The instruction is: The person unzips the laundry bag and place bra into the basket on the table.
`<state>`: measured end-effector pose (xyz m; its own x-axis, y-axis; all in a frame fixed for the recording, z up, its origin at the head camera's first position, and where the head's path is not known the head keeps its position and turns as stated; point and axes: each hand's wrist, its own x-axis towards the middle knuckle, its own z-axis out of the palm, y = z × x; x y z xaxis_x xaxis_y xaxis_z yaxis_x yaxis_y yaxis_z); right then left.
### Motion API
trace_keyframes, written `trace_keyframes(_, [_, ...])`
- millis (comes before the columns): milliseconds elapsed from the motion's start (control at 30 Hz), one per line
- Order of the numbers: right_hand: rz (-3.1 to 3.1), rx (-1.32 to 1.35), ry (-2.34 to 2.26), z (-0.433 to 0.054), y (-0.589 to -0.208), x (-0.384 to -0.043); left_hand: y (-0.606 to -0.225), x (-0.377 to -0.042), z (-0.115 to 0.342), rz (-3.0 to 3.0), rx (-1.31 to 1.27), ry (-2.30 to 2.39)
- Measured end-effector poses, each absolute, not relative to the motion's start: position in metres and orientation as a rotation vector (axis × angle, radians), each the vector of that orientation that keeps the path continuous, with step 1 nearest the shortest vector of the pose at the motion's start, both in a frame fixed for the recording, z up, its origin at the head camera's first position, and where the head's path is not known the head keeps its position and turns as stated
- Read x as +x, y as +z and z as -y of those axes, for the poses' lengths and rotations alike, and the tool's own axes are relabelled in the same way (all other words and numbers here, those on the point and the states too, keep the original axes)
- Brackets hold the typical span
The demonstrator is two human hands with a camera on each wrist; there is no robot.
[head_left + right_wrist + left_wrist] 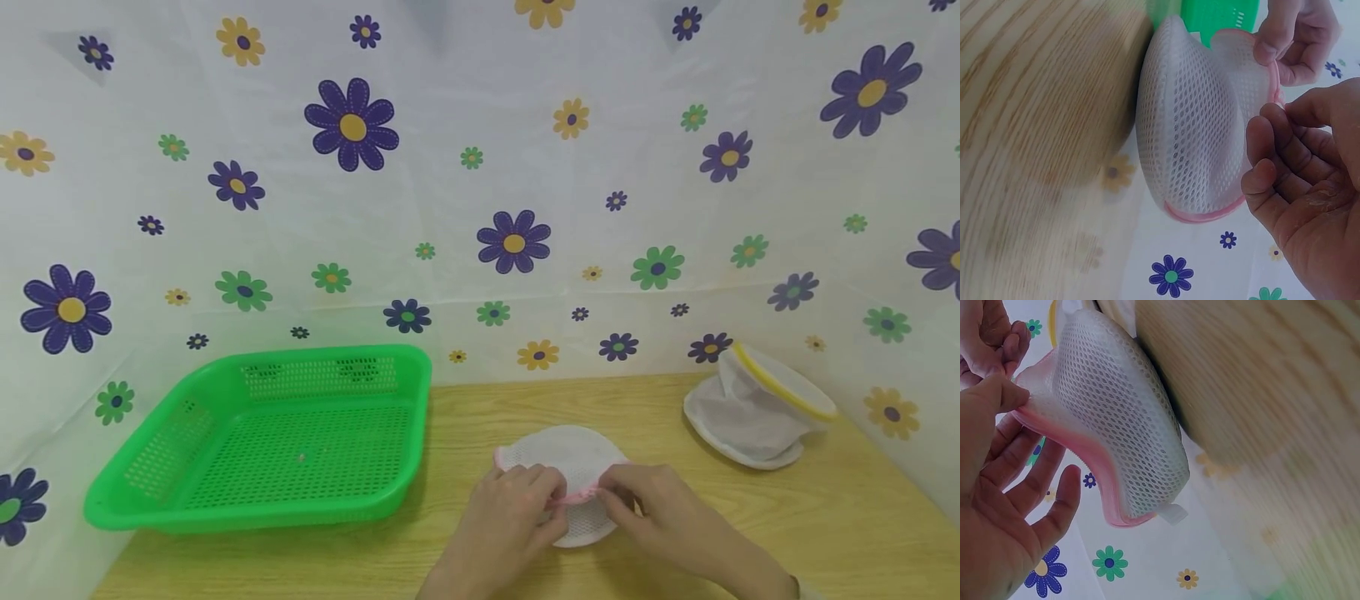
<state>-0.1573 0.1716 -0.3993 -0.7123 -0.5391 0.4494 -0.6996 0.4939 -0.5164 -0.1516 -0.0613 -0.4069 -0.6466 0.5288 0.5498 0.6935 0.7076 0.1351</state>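
Two hands are close in front of the person. The left hand (513, 508) pinches the pink edge (581, 497) of a white bag (558, 450) with its thumb and first finger, and its other fingers look loose in the left wrist view. The right hand (660, 508) pinches the same edge, a little to the right.

The bag sits on the table (555, 404), between the hands, and no hand is nearer, as both touch it. The bit of edge that matters runs from side to side, from one hand to the other, tipping up a little to the right. Most of the white net puffs out past the fingers, away from the person, and a smaller part pokes out below. I can't tell if the edge is done up.

Further off, to the left, is a big green basket (425, 417). Well away to the right, a pale bag with a yellow rim (787, 387) leans over. Behind it all hangs a flower sheet (450, 83).
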Motion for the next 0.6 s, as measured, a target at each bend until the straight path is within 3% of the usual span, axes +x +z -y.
trace_keyframes(600, [2.42, 1.013, 0.965, -0.184, -0.409, -0.16, -0.41, -0.153, 0.064, 2.553, -0.921, -0.58])
